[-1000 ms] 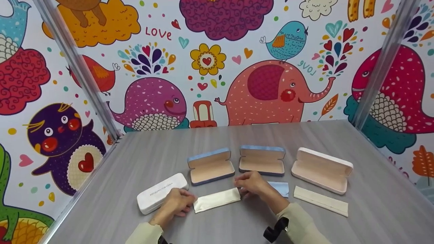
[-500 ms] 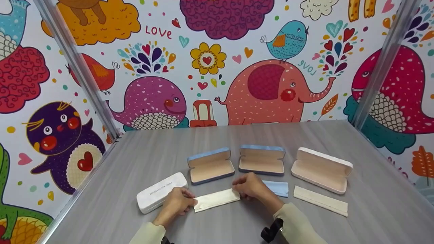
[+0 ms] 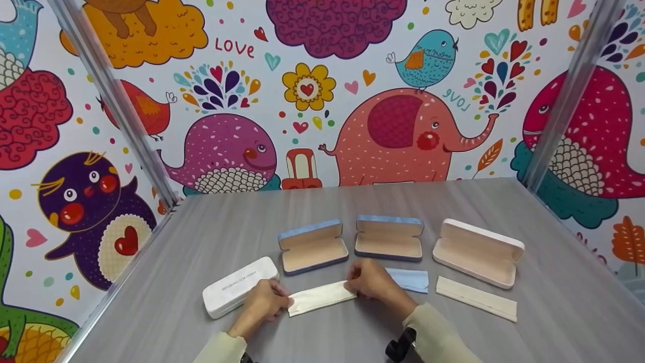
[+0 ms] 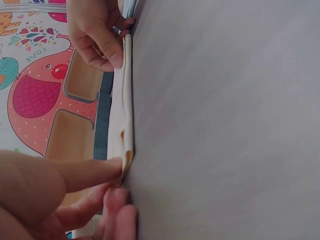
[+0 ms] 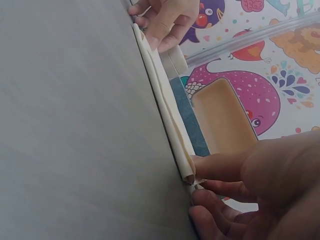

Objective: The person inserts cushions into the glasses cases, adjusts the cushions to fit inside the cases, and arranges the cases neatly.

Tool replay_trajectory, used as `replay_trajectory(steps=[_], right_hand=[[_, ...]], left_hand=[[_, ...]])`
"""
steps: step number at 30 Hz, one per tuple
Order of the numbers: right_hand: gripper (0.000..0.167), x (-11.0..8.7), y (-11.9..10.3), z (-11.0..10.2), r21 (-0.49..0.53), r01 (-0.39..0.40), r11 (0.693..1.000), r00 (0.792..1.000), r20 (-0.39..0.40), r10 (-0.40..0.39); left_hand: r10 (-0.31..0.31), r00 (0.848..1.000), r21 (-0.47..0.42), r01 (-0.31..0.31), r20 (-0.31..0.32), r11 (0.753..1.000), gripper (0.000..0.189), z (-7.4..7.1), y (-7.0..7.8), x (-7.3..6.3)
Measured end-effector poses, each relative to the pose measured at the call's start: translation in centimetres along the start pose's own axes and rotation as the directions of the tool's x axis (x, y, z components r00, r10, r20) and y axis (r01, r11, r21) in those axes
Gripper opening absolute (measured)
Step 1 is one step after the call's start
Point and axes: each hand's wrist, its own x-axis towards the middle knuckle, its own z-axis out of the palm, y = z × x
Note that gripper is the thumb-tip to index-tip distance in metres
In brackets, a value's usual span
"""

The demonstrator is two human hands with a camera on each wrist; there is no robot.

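Observation:
A cream folded cloth (image 3: 322, 298) lies flat on the table as a long narrow strip. My left hand (image 3: 263, 299) pinches its left end, thumb on top. At the other end my right hand (image 3: 373, 280) pinches the cloth in the same way. Both wrist views show the layered fold along the near edge, with the left thumb (image 4: 95, 172) and the right thumb (image 5: 220, 165) pressing on it. A closed white glasses case (image 3: 241, 286) with printed lettering sits beside my left hand.
Two open blue glasses cases (image 3: 315, 254) (image 3: 389, 245) and an open white glasses case (image 3: 476, 257) stand behind the cloth. To the right lie a blue folded cloth (image 3: 410, 280), partly behind my right hand, and a beige folded cloth (image 3: 476, 298).
My right hand has shifted slightly left and nearer, from beside the cloth's right end onto it. My left fingers have moved slightly onto the left end. The cloth has hardly moved.

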Motion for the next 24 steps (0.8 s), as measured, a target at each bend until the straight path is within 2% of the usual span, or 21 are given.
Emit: replay_trajectory(steps=[5, 9, 11, 13, 18, 24], right_hand=[[0.011, -0.2, -0.1, -0.3, 0.031, -0.010, 0.999, 1.000, 0.010, 0.010], [0.012, -0.3, -0.2, -0.9, 0.067, -0.020, 0.998, 1.000, 0.017, 0.019], [0.012, -0.3, -0.2, -1.3, 0.084, -0.010, 0.996, 1.000, 0.028, 0.008], [0.013, -0.3, -0.2, -1.7, 0.108, 0.010, 0.994, 0.999, 0.043, -0.014], [0.016, -0.1, 0.0, -2.3, 0.210, 0.025, 0.977, 0.995, 0.090, -0.045], [0.015, 0.1, -0.1, -2.4, 0.309, -0.012, 0.951, 0.991, 0.129, -0.030]], left_hand=[[0.024, 1.000, -0.017, -0.024, -0.013, 1.000, 0.012, 0.3, -0.2, -0.2], [0.076, 0.997, -0.019, -0.076, -0.005, 0.997, 0.009, 0.4, -0.3, -0.6], [0.089, 0.995, -0.040, -0.088, 0.035, 0.995, 0.007, 0.3, -0.2, -0.9], [0.089, 0.991, -0.112, -0.077, 0.104, 0.991, 0.006, 0.0, -0.1, -1.0], [0.084, 0.966, -0.248, -0.021, 0.245, 0.968, 0.008, -0.8, 0.1, -1.1], [0.091, 0.947, -0.327, 0.015, 0.308, 0.945, 0.011, -1.2, 0.0, -1.0]])
